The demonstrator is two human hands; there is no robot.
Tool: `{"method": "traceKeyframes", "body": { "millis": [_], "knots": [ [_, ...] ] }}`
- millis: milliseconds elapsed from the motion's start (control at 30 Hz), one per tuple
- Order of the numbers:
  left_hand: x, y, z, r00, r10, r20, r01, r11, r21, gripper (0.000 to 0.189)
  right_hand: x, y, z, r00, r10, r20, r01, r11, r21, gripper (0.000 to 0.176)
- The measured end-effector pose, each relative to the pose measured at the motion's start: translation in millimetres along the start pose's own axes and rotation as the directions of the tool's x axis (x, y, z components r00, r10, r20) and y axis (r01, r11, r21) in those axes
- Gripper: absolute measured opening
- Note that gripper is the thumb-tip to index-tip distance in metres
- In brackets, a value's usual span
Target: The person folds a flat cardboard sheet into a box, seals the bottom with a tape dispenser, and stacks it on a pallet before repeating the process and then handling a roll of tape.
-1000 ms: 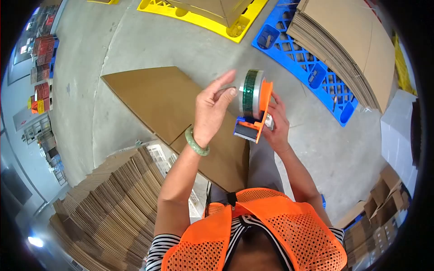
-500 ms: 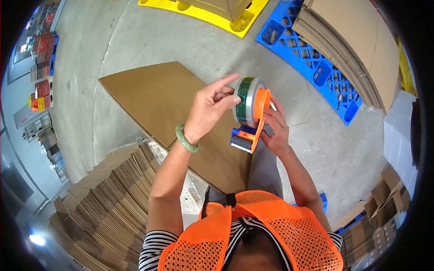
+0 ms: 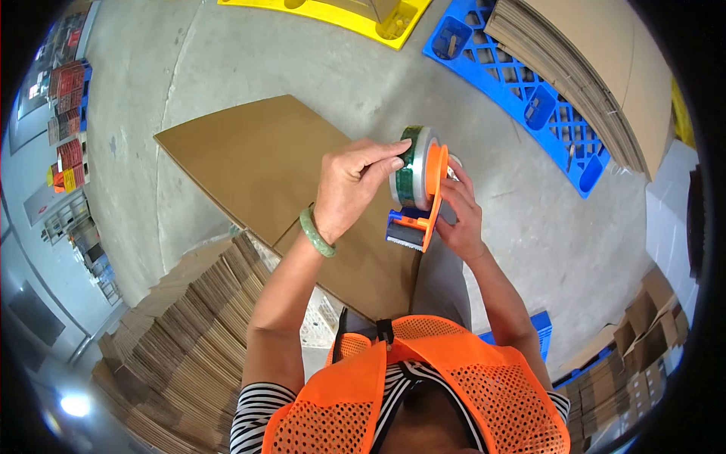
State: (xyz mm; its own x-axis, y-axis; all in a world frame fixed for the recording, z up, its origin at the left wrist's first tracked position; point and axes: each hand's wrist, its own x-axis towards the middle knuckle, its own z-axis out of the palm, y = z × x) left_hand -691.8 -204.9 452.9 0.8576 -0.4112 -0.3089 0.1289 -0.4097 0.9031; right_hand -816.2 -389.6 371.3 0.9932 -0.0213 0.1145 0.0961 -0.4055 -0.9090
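Note:
An orange tape dispenser (image 3: 434,198) carries a wide roll of clear and green tape (image 3: 408,172). My right hand (image 3: 463,216) grips the dispenser from its right side, fingers partly hidden behind it. My left hand (image 3: 352,181), with a green bangle (image 3: 316,233) at the wrist, has its thumb and index fingertip against the roll's left face; whether they pinch the tape's end is too small to tell. Beneath both hands lies a flat brown cardboard box (image 3: 265,159). The dispenser's blade end points down toward my body.
Stacked flattened cardboard (image 3: 181,325) stands at lower left. A blue pallet (image 3: 522,98) at upper right bears cardboard sheets (image 3: 590,68). At the top is a yellow pallet (image 3: 340,17). More cartons (image 3: 643,325) are at lower right, and a blue pallet corner (image 3: 541,329) shows beside my right arm.
My left index finger, raised before, has come down onto the tape roll beside the thumb. The view has shifted slightly; my right hand still holds the dispenser.

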Motion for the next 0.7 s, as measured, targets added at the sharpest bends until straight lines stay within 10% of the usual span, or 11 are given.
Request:
{"method": "traceKeyframes", "body": {
  "millis": [700],
  "knots": [
    [-17.9,-35.5,5.4,0.958,0.261,-0.122,-0.242,0.958,0.150,0.025,1.7,12.6,26.2,0.990,0.140,-0.005,-0.136,0.969,0.207,0.053]
  ]
}}
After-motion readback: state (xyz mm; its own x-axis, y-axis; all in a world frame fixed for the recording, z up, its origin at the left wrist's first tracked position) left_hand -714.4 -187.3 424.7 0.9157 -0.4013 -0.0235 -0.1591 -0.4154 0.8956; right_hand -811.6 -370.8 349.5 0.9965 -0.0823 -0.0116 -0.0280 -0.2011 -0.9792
